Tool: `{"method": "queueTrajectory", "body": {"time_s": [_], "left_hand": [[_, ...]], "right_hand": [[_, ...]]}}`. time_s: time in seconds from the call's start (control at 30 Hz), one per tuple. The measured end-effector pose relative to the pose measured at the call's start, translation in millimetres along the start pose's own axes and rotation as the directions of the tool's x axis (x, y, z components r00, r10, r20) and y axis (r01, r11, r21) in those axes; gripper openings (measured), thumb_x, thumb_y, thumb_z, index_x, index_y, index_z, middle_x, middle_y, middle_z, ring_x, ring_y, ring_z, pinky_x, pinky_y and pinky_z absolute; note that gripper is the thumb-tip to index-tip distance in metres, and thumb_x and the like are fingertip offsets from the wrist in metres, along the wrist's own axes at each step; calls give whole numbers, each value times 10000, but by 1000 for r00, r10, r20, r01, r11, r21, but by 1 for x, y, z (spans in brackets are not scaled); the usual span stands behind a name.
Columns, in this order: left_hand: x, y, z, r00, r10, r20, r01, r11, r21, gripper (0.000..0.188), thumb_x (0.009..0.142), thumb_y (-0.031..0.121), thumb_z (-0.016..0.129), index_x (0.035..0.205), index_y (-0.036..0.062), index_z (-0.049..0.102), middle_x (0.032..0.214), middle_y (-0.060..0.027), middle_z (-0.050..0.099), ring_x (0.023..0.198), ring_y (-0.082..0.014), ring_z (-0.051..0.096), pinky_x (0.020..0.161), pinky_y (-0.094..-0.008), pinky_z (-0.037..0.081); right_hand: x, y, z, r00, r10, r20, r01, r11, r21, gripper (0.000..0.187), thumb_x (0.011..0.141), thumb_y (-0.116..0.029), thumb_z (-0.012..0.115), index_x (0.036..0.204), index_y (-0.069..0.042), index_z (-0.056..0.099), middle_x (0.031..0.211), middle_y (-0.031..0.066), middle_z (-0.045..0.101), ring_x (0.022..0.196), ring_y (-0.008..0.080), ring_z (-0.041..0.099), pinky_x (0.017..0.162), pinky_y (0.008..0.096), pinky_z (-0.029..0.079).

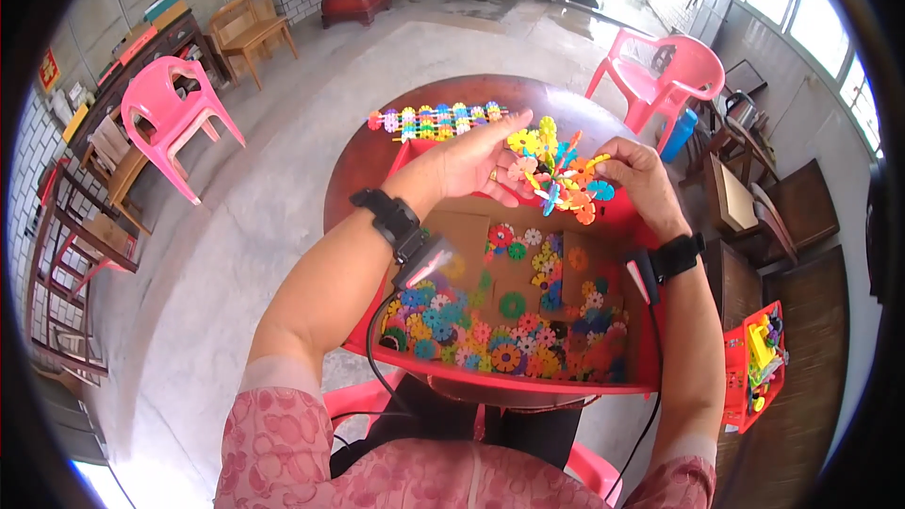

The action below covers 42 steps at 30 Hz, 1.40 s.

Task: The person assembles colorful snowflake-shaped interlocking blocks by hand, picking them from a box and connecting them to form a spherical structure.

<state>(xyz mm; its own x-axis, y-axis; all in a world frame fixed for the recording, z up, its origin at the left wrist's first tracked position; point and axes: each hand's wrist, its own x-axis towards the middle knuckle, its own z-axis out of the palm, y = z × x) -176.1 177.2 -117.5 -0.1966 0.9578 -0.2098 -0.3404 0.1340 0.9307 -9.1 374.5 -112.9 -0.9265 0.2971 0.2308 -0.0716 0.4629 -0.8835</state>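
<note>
Holding a spiky multicoloured snowflake-disc cluster point(556, 172), both hands point(471, 162) point(633, 172) gripping

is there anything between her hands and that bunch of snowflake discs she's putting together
Nothing visible. The left hand and right hand both already touch the cluster of snowflake discs, held above the red box of loose discs. The flat assembled strip lies behind it on the table, apart.

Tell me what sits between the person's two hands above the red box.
In the head view, a colourful cluster of joined snowflake discs sits between the left hand and right hand, both touching it.
</note>
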Motion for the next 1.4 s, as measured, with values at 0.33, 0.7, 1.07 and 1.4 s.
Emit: {"method": "queueTrajectory", "body": {"time_s": [0.33,0.7,1.07,1.4], "left_hand": [[-3,0,-8,979,-153,133,137,983,122,937,786,785,295,1273,-7,411,994,-142,617,688,-291,665,529,-334,553],[9,-27,8,953,-184,240,157,979,129,319,873,265,600,1111,60,539,1058,-34,596,976,-171,573,825,-355,475],[5,0,-15,986,106,127,-80,978,-191,293,870,101,544,1157,45,546,1112,-77,606,1008,-189,592,835,-375,499],[6,-5,9,991,28,128,3,973,-229,364,833,117,546,1197,92,547,1132,-52,597,1021,-188,566,867,-437,454]], "right_hand": [[-2,1,-1,970,-88,225,52,986,160,72,866,-127,617,864,-55,614,782,-59,579,701,14,505,632,178,418],[-6,-6,21,943,-85,323,-11,959,285,96,892,-133,575,914,-46,609,804,-19,601,741,58,561,698,209,462],[-25,68,57,882,27,471,169,914,-370,270,852,-61,505,1115,-35,560,842,51,614,765,192,613,629,301,502],[-50,106,119,834,-38,550,492,502,-711,352,827,-82,446,1170,-128,514,1219,159,468,921,335,603,797,410,505]]}}
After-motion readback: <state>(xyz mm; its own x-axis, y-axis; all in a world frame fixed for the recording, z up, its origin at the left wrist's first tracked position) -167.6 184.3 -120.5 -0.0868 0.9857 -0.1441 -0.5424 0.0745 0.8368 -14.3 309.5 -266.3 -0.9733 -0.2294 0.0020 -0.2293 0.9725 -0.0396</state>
